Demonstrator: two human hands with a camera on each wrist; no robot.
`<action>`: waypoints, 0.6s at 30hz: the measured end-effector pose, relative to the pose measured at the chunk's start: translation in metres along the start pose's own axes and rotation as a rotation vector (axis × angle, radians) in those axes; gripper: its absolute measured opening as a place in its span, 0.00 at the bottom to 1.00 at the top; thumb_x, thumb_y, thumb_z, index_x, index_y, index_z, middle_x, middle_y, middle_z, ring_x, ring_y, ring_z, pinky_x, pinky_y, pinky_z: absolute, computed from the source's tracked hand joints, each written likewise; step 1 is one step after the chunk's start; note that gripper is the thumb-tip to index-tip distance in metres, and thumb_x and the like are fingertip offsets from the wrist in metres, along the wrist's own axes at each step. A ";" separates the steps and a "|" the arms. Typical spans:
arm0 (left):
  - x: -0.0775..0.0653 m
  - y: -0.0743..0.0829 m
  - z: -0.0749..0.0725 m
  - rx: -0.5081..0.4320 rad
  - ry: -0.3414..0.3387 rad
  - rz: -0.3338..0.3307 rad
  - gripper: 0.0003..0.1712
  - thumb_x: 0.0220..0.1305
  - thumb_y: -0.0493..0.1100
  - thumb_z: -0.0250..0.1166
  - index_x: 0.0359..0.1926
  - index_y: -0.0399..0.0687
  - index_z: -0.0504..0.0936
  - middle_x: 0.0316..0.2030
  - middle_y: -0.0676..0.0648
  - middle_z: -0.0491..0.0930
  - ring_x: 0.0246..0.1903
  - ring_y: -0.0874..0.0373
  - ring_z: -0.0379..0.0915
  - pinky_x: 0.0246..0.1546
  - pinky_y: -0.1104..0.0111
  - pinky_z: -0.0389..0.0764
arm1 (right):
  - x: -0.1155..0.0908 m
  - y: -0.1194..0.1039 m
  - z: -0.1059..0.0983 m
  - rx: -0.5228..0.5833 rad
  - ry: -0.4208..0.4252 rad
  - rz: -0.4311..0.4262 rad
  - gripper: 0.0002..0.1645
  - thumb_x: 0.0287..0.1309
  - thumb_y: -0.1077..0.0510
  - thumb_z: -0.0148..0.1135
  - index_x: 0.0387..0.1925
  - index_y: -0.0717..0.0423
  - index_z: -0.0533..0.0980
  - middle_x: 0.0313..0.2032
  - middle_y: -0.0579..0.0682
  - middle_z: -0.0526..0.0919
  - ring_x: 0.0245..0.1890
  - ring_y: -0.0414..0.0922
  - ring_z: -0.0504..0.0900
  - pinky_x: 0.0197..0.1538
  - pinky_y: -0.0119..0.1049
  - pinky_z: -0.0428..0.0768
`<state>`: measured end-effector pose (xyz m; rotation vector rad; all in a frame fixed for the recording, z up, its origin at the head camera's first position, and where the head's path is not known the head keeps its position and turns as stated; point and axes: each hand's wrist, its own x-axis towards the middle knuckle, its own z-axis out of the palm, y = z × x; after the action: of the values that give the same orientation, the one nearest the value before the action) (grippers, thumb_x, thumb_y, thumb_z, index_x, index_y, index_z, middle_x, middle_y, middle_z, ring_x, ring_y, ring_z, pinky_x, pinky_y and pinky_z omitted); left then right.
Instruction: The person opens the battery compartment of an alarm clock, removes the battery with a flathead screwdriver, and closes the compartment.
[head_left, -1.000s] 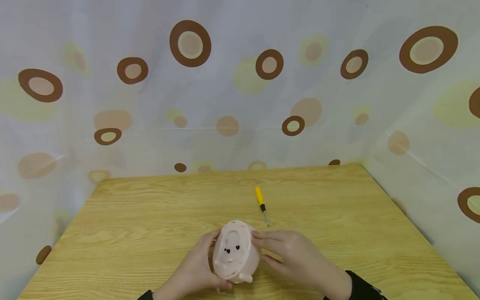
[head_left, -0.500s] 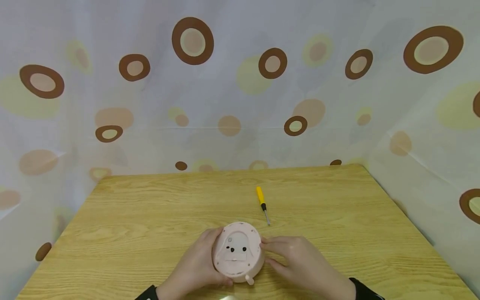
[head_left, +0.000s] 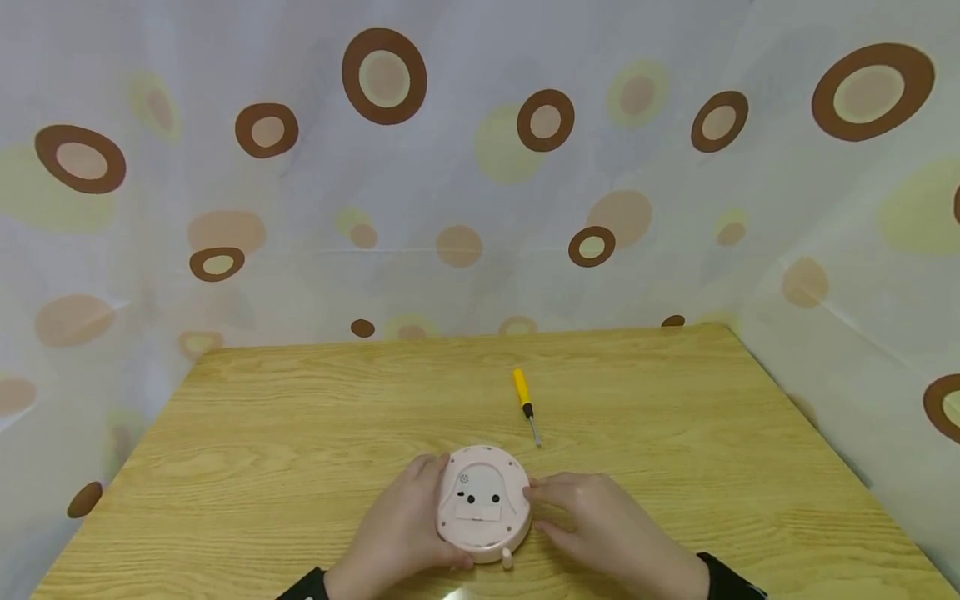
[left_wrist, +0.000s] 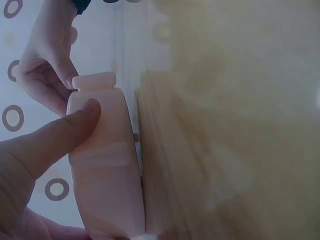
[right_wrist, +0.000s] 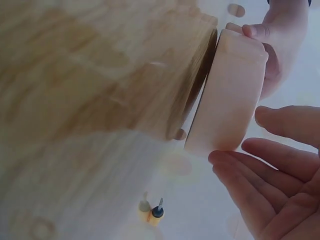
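A pale pink round alarm clock [head_left: 480,467] lies back side up, low in the head view. Its back shows two dark knobs, a ring of small holes and a rectangular cover, and a stubby foot [head_left: 507,558] sticks out at the near edge. My left hand [head_left: 405,521] grips the clock's left side, its thumb on the side wall [left_wrist: 107,190] in the left wrist view. At the right edge, my right hand [head_left: 600,517] touches the clock with the tips of nearly straight fingers. Its thumb [right_wrist: 287,120] stands a little off the wall in the right wrist view.
Beyond the clock, a screwdriver [head_left: 522,390] with a yellow and black handle lies on the wood-grain table [head_left: 300,433], its tip towards me. A curtain [head_left: 450,192] with brown rings hangs behind the table and along its sides.
The clock has turned from a tilted pose to a flatter one, with its back facing up more squarely. Both hands have shifted slightly right with it. The screwdriver has stayed put.
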<state>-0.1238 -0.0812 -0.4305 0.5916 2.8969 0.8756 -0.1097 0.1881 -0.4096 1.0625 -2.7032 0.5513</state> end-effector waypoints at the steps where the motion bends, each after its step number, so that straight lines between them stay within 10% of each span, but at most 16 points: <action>1: 0.000 0.001 0.001 0.010 0.005 -0.001 0.75 0.25 0.59 0.93 0.74 0.30 0.69 0.66 0.33 0.77 0.61 0.38 0.79 0.63 0.43 0.82 | 0.000 0.001 0.000 -0.006 -0.003 -0.003 0.17 0.57 0.62 0.77 0.50 0.54 0.89 0.49 0.50 0.93 0.49 0.48 0.92 0.53 0.44 0.91; 18: -0.006 0.012 0.005 0.105 0.038 0.006 0.73 0.28 0.63 0.91 0.70 0.25 0.71 0.60 0.32 0.79 0.55 0.41 0.82 0.58 0.48 0.86 | 0.007 0.003 0.004 -0.063 -0.042 -0.016 0.15 0.59 0.60 0.76 0.48 0.56 0.89 0.47 0.50 0.93 0.48 0.47 0.92 0.52 0.44 0.90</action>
<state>-0.1133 -0.0715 -0.4285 0.5975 2.9923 0.7471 -0.1168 0.1847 -0.4118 1.0902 -2.7262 0.4424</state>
